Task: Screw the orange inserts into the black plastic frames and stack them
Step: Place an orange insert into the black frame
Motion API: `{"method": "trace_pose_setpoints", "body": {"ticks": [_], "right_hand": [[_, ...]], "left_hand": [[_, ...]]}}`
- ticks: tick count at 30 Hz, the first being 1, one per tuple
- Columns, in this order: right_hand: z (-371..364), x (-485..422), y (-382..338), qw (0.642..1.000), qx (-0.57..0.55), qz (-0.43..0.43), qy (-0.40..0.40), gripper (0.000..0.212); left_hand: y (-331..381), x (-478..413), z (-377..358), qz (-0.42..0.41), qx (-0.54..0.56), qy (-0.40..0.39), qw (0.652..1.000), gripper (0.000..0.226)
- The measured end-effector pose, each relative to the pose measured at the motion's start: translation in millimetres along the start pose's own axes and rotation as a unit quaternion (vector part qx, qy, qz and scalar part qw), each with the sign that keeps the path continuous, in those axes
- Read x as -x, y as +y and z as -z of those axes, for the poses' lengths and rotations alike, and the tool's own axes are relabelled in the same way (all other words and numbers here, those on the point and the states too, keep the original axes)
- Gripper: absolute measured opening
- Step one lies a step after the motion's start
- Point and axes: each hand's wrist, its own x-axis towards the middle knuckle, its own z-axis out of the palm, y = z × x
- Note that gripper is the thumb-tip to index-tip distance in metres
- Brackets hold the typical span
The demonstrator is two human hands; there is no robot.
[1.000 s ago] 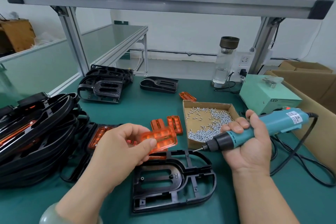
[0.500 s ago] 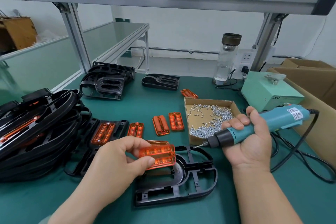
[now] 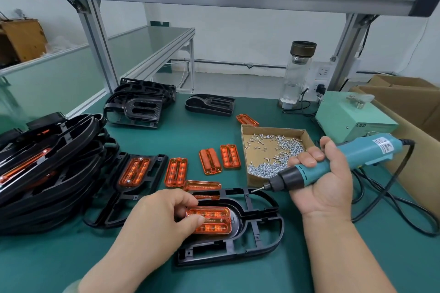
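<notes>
My left hand (image 3: pixel 164 216) pinches an orange insert (image 3: pixel 212 220) that lies in the centre of a black plastic frame (image 3: pixel 257 240) on the green table. My right hand (image 3: pixel 321 181) grips a teal electric screwdriver (image 3: pixel 333 162), its bit pointing left just above the frame's far edge. A cardboard tray of screws (image 3: pixel 269 150) sits behind the bit. Several loose orange inserts (image 3: pixel 209 160) lie left of the tray. Another frame with an insert fitted (image 3: pixel 135 171) lies to the left, beside a tall stack of frames (image 3: pixel 47 162).
More black frames (image 3: pixel 138 104) and a black part (image 3: pixel 210 104) rest at the back of the table. A glass bottle (image 3: pixel 296 74) and a green power box (image 3: pixel 354 116) stand at back right. The screwdriver cable (image 3: pixel 392 200) loops along the right, by cardboard boxes (image 3: pixel 416 107).
My left hand has lowered the orange insert from the air down into the black frame. The screwdriver hand has stayed roughly in place.
</notes>
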Motion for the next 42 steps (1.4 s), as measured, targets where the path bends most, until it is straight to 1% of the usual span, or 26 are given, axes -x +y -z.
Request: {"method": "trace_pose_setpoints", "body": {"ticks": [3, 8, 11, 14, 19, 24, 27, 30, 38, 42], "right_hand": [[-0.1, 0.1, 0.2, 1.000, 0.001, -0.001, -0.003, 0.004], [-1.0, 0.2, 0.3, 1.000, 0.005, 0.003, -0.005, 0.009], [-0.7, 0.6, 0.1, 1.000, 0.005, 0.004, -0.004, 0.011], [0.1, 0.8, 0.2, 1.000, 0.005, 0.003, -0.006, 0.011], [1.3, -0.5, 0.1, 1.000, -0.003, 0.001, -0.008, 0.011], [1.9, -1.6, -1.1, 1.000, -0.008, 0.002, -0.008, 0.009], [1.5, -1.9, -1.0, 1.000, -0.007, 0.004, -0.011, 0.008], [1.2, -1.5, -0.8, 1.000, -0.006, 0.005, -0.010, 0.007], [1.6, -1.9, -2.5, 1.000, -0.007, 0.007, -0.012, 0.004], [0.8, -0.8, -2.4, 1.000, -0.004, 0.008, -0.009, 0.004]], "left_hand": [[1.2, 0.4, -1.8, -0.003, -0.036, 0.000, 0.999, 0.024], [1.8, 2.3, -3.1, -0.026, -0.076, -0.002, 0.997, 0.027], [1.9, 2.0, -4.7, -0.041, -0.099, -0.010, 0.994, 0.019], [2.9, 2.6, -7.1, -0.040, -0.127, -0.024, 0.991, 0.018], [6.3, 4.5, -7.5, -0.046, -0.145, -0.038, 0.988, 0.011], [12.5, 8.6, -9.5, -0.054, -0.145, -0.076, 0.985, 0.020], [15.7, 9.4, -11.6, -0.057, -0.155, -0.088, 0.982, 0.022], [16.9, 1.8, -10.0, -0.061, -0.155, -0.084, 0.982, 0.024], [12.3, -30.3, -12.7, -0.056, -0.171, -0.039, 0.983, 0.028], [8.8, -30.4, -14.9, -0.063, -0.160, -0.031, 0.985, 0.024]]}}
